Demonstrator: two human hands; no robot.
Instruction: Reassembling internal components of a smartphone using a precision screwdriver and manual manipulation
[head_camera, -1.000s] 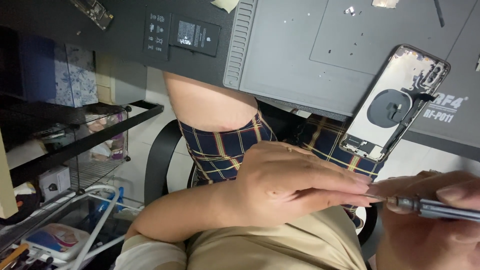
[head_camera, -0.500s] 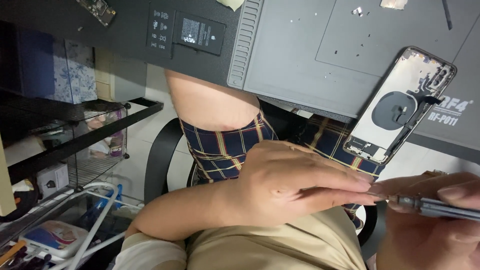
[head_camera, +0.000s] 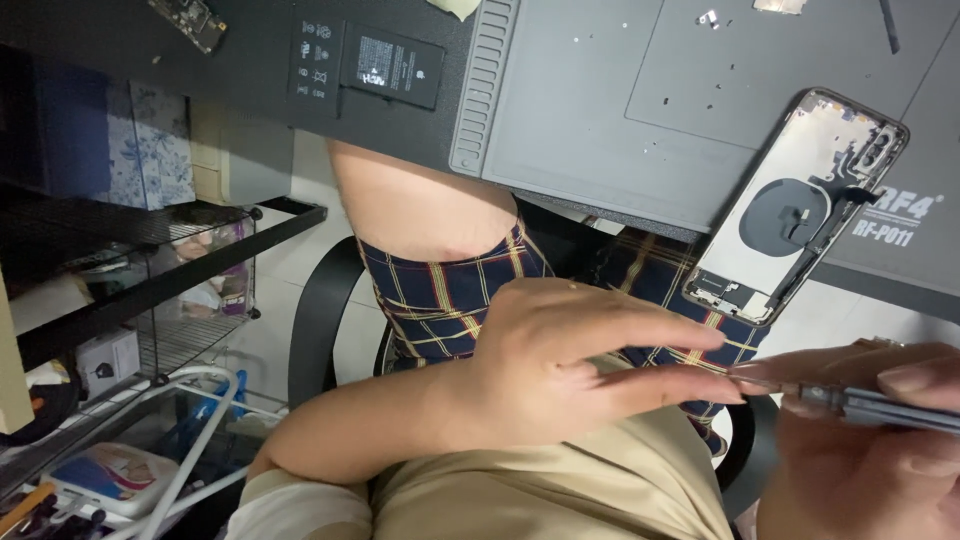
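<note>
Barely anything has shifted since a second ago — the view has drifted a touch, so the phone shell (head_camera: 795, 205) sits slightly differently in frame, while both hands keep their pose down over the lap.

Left hand (head_camera: 590, 365) lies flat and relaxed, fingers stretched out to the right and slightly apart, gripping nothing; its fingertips (head_camera: 725, 385) meet the tip of the screwdriver (head_camera: 860, 405) — touching or just beside it, the contact point is too small to call. Right hand (head_camera: 870, 450) is closed round the screwdriver's grey shaft, thumb on top, with the tool pointing left toward those fingertips.

As for the step, it looks like a pause between screws: a bit being seated or a tiny screw being picked off the tip, well away from the work. The shell lies open side up, half on the grey mat (head_camera: 600, 110), its lower end overhanging the desk edge above the plaid shorts (head_camera: 440, 290). Its coil and flex cable are exposed. A battery (head_camera: 365, 65) rests on the dark desk to the left; loose screws dot the mat.

Next move, by my reading, calls for lifting the driver back up to the shell and landing the tip squarely in a very small screw head — steady hands, and care that the overhanging shell does not tip.
</note>
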